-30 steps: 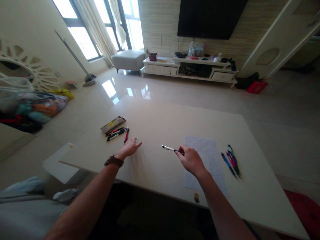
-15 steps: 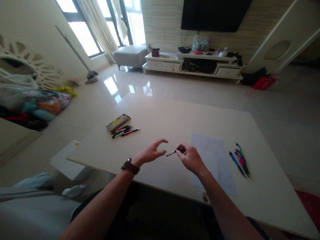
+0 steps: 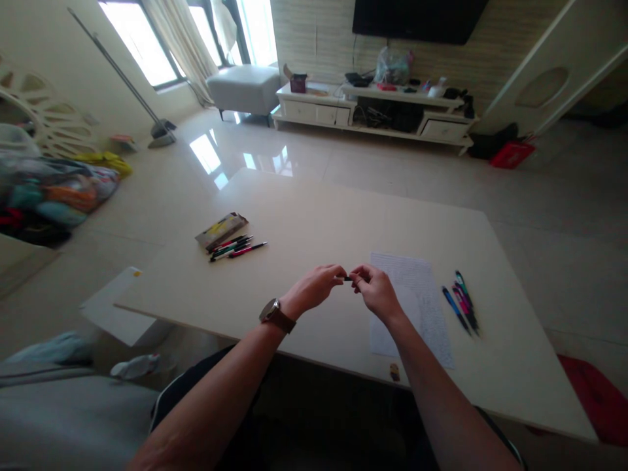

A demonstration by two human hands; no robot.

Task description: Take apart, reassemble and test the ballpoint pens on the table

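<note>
Over the middle of the white table point(image 3: 314, 222), my left hand point(image 3: 318, 286) and my right hand point(image 3: 375, 288) meet around a small dark pen point(image 3: 348, 279). Both hands pinch it, one at each end, and the fingers cover most of it. Just right of my right hand, partly under that forearm, lies a sheet of written paper point(image 3: 412, 281). Several coloured pens point(image 3: 461, 302) lie beyond the paper on the right. On the left side, more pens point(image 3: 233, 248) rest beside an opened pen box point(image 3: 222, 229).
A small brown item point(image 3: 394, 372) sits at the table's near edge. Past the table stand a low TV cabinet point(image 3: 314, 112) and a grey stool point(image 3: 244, 88). A white box point(image 3: 120, 307) is at the lower left, below table height.
My left hand has moved right and closed on the pen in my right hand. The camera view has shifted slightly, moving the table and room in the picture.
</note>
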